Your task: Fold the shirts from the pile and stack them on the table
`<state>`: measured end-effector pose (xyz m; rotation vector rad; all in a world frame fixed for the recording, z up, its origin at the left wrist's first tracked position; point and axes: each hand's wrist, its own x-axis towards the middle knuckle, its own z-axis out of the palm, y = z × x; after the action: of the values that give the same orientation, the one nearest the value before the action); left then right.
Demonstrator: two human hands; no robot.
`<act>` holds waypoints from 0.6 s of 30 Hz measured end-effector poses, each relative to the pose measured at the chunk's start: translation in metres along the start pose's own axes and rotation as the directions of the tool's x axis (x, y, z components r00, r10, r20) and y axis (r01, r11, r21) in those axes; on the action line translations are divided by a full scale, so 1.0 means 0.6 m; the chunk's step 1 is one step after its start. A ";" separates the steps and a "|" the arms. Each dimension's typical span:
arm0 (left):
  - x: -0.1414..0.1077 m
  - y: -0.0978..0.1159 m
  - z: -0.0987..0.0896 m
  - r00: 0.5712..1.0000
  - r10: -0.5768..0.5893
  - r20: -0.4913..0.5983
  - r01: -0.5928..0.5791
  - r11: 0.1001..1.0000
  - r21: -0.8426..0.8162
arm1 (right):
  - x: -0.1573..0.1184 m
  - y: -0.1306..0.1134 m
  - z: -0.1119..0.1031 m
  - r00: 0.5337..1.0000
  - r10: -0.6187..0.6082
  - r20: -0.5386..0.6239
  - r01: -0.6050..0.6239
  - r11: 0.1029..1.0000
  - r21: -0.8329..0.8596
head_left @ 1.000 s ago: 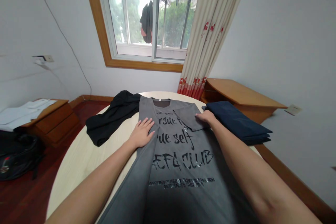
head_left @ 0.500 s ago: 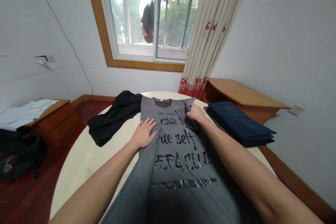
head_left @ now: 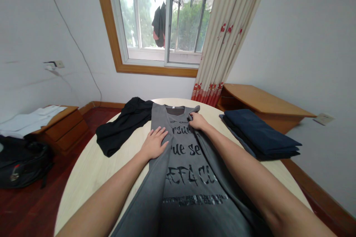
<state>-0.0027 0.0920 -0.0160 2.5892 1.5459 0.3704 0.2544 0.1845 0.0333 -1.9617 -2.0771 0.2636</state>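
Observation:
A grey shirt (head_left: pixel 185 166) with black lettering lies across a round pale table, its collar at the far side. Its left side is folded inward over part of the print. On that folded part my left hand (head_left: pixel 154 143) rests flat, fingers spread. My right hand (head_left: pixel 198 121) is closed on the shirt's right edge near the shoulder, and the cloth there is turned inward over the ends of the words. The shirt's near end runs out of view at the bottom.
Black clothing (head_left: pixel 122 127) lies crumpled at the table's (head_left: pixel 83 177) left. A stack of folded dark clothes (head_left: pixel 258 131) sits at the right. Beyond are a wooden desk (head_left: pixel 264 98), a curtain (head_left: pixel 222 40) and a window. A low cabinet (head_left: pixel 69 126) and black bag (head_left: pixel 25 163) stand left.
My right hand has moved left with the shirt's right edge, which now covers more of the lettering. My left hand stays flat on the folded left side. The view has shifted slightly.

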 end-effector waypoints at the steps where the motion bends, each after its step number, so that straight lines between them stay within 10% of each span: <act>1: 0.000 0.000 0.000 1.000 0.001 -0.001 -0.001 1.000 -0.001 | 0.006 0.000 0.004 1.000 -0.001 0.003 0.001 1.000 0.005; 18: -0.001 0.002 0.000 1.000 -0.009 -0.005 0.008 1.000 -0.020 | 0.141 0.069 0.032 0.990 -0.064 -0.124 0.062 0.998 -0.022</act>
<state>-0.0020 0.0907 -0.0161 2.5682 1.5467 0.3901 0.2837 0.2723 0.0083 -1.8683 -2.0634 0.1062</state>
